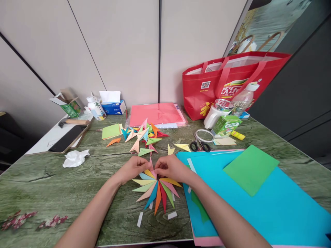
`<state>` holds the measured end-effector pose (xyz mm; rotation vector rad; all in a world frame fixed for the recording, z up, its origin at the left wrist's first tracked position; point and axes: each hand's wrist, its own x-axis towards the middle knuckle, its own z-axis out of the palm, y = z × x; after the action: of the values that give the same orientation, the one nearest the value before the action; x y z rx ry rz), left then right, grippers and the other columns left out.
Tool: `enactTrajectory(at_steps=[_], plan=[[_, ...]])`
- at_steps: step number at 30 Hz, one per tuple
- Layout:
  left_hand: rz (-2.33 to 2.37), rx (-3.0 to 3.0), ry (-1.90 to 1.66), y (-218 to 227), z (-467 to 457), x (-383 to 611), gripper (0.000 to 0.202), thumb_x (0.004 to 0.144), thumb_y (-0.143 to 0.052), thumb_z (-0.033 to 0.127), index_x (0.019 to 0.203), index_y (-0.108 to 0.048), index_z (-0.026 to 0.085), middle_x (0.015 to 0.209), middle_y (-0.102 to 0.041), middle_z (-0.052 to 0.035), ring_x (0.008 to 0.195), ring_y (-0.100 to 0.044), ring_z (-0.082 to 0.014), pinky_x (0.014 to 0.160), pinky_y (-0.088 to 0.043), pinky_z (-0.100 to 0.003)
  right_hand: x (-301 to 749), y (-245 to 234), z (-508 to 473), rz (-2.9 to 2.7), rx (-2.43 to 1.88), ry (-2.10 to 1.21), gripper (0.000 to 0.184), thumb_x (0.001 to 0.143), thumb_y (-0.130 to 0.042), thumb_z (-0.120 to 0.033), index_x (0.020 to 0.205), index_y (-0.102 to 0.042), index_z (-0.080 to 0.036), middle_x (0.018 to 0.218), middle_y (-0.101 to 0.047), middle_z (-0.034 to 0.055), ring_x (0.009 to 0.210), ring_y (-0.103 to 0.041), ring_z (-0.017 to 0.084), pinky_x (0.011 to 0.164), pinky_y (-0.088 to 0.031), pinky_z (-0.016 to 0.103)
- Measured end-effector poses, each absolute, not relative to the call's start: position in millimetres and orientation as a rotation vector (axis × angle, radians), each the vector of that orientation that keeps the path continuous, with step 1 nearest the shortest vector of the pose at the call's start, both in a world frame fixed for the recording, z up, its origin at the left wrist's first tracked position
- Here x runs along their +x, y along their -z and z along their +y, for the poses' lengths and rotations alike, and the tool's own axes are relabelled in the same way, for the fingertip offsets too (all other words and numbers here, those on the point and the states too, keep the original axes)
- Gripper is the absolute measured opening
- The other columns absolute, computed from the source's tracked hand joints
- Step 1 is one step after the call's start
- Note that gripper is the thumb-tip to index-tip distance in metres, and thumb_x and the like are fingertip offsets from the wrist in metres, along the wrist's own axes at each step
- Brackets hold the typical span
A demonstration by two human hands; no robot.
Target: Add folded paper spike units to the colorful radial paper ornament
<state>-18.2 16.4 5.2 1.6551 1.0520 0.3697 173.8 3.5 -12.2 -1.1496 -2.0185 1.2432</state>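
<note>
A wheel of folded paper points [157,193] in many colours lies fanned out on the table in front of me. At its far edge, my left hand [133,169] pinches a pink folded paper piece [152,169] between thumb and fingers. From the other side my right hand [169,168] has its fingers closed at the same pink piece, close to the wheel's centre. Beyond my hands is a loose pile of folded paper pieces [144,134]. White paper strips [140,219] lie by the wheel's near side.
Blue paper sheets [271,203] with a green square [252,169] cover the right side. Scissors [199,144] and a tape roll [204,135] lie behind them. A red bag [201,91] stands at the back right. Crumpled tissue [76,158] and a phone [67,138] are left.
</note>
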Motion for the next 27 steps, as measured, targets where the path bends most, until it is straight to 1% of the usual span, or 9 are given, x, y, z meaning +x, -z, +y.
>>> enactTrajectory(at_steps=[4,7,11,14,16,19,21,25,27], plan=[[1.05,1.656,-0.38,-4,16,-19,0.043,0.077,-0.049,0.047,0.07,-0.068,0.009,0.054,-0.053,-0.0001,0.05,-0.037,-0.0088,0.047,-0.026,-0.02,171,17,4,-1.866,-1.202,-1.456,0.006,0.071,-0.058,-0.02,0.07,-0.061,-0.015,0.06,-0.065,0.0017,0.055,-0.061,0.013,0.048,-0.045,0.02],[1.058,1.655,-0.398,-4,17,-19,0.043,0.075,-0.051,0.049,0.068,-0.067,0.01,0.054,-0.053,-0.0003,0.051,-0.039,-0.0095,0.047,-0.027,-0.02,168,17,4,-1.811,-1.264,-1.492,0.005,0.068,-0.059,-0.018,0.069,-0.061,-0.015,0.059,-0.064,0.0019,0.053,-0.059,0.013,0.046,-0.043,0.019],[1.056,1.631,-0.391,-3,17,-19,0.044,0.075,-0.051,0.05,0.069,-0.067,0.009,0.055,-0.054,-0.0009,0.051,-0.039,-0.0097,0.047,-0.027,-0.021,164,15,2,-1.88,-1.318,-1.379,0.006,0.067,-0.058,-0.017,0.07,-0.063,-0.014,0.063,-0.066,0.0026,0.055,-0.058,0.012,0.047,-0.041,0.019],[1.048,1.614,-0.383,-2,17,-20,0.044,0.077,-0.049,0.049,0.07,-0.066,0.008,0.057,-0.054,-0.0012,0.05,-0.037,-0.0088,0.047,-0.025,-0.02,162,14,1,-1.984,-1.348,-1.142,0.006,0.066,-0.057,-0.016,0.063,-0.062,-0.014,0.061,-0.065,0.0018,0.054,-0.056,0.012,0.047,-0.038,0.019],[1.045,1.605,-0.373,-1,17,-20,0.044,0.077,-0.049,0.049,0.073,-0.066,0.009,0.057,-0.055,-0.0013,0.05,-0.037,-0.0087,0.047,-0.025,-0.02,162,15,1,-2.006,-1.33,-1.074,0.008,0.066,-0.055,-0.015,0.06,-0.061,-0.015,0.058,-0.064,0.0013,0.054,-0.056,0.012,0.048,-0.038,0.019],[1.05,1.622,-0.37,-3,17,-20,0.044,0.077,-0.049,0.049,0.074,-0.067,0.009,0.059,-0.056,-0.0019,0.052,-0.039,-0.0098,0.048,-0.027,-0.021,167,16,4,-1.903,-1.252,-1.302,0.011,0.071,-0.051,-0.015,0.069,-0.062,-0.015,0.06,-0.064,0.0013,0.055,-0.059,0.012,0.048,-0.042,0.019],[1.046,1.642,-0.382,-4,17,-19,0.043,0.077,-0.049,0.049,0.074,-0.067,0.01,0.059,-0.055,-0.0014,0.054,-0.04,-0.0099,0.049,-0.028,-0.021,171,15,6,-1.823,-1.185,-1.444,0.011,0.073,-0.052,-0.016,0.076,-0.062,-0.015,0.063,-0.065,0.001,0.055,-0.06,0.012,0.05,-0.045,0.02],[1.043,1.644,-0.406,-3,17,-20,0.04,0.076,-0.051,0.047,0.069,-0.066,0.011,0.054,-0.048,0.0019,0.051,-0.035,-0.0083,0.048,-0.025,-0.02,179,10,8,-1.908,-1.005,-1.465,0.008,0.072,-0.059,-0.017,0.078,-0.064,-0.016,0.071,-0.066,0.0008,0.064,-0.061,0.012,0.06,-0.048,0.021],[1.04,1.625,-0.425,0,17,-21,0.039,0.075,-0.053,0.047,0.066,-0.064,0.01,0.053,-0.049,0.002,0.052,-0.036,-0.0083,0.049,-0.026,-0.02,180,7,8,-2.005,-0.933,-1.413,0.008,0.074,-0.059,-0.019,0.079,-0.065,-0.016,0.075,-0.067,0.0014,0.07,-0.062,0.013,0.064,-0.047,0.021]])
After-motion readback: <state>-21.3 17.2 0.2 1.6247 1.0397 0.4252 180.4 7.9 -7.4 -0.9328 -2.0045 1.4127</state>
